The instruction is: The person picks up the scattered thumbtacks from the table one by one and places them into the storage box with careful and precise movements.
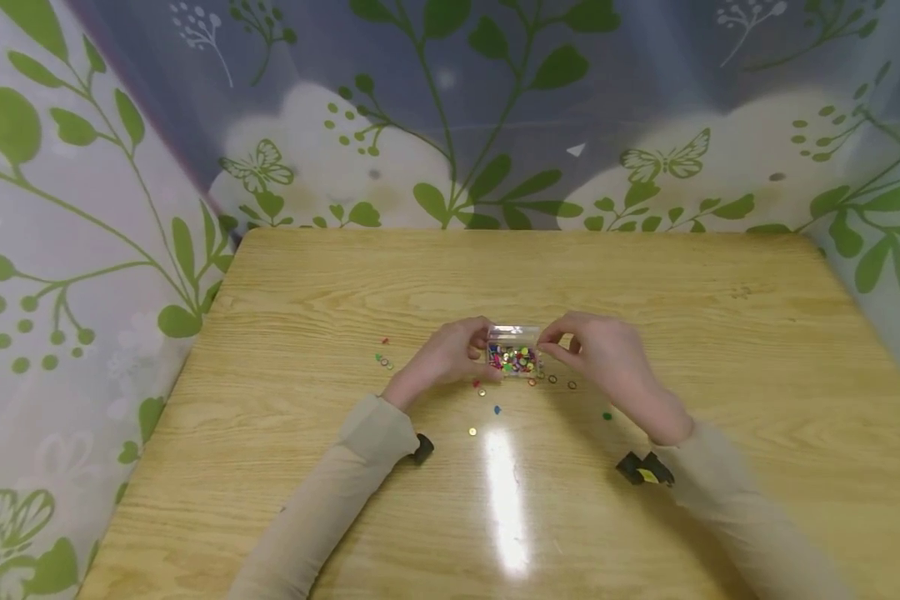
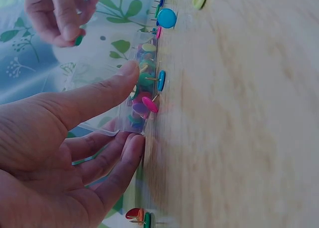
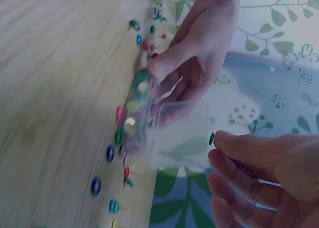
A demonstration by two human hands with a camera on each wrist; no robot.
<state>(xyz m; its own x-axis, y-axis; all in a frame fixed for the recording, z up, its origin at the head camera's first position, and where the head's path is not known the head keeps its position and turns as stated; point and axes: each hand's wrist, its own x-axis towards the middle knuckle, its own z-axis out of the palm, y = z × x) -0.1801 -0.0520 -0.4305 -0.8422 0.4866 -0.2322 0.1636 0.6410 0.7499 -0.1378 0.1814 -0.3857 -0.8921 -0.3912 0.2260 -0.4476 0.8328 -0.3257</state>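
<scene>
A small clear plastic box (image 1: 513,336) stands on the table with its lid raised, full of colourful thumbtacks (image 1: 512,360). My left hand (image 1: 444,354) grips the box from its left side, thumb at the front and fingers behind, as the left wrist view shows. Close by the box's right side, my right hand (image 1: 607,354) pinches a green thumbtack (image 3: 212,138) between thumb and index finger. That tack is level with the raised lid in the right wrist view. Its other fingers are loosely bent.
Loose thumbtacks lie around the box: a blue tack (image 1: 497,409) and a yellow tack (image 1: 472,432) in front, a green tack (image 1: 607,416) to the right, several more to the left. The wooden table (image 1: 330,283) meets a leaf-patterned cloth (image 1: 390,167) behind.
</scene>
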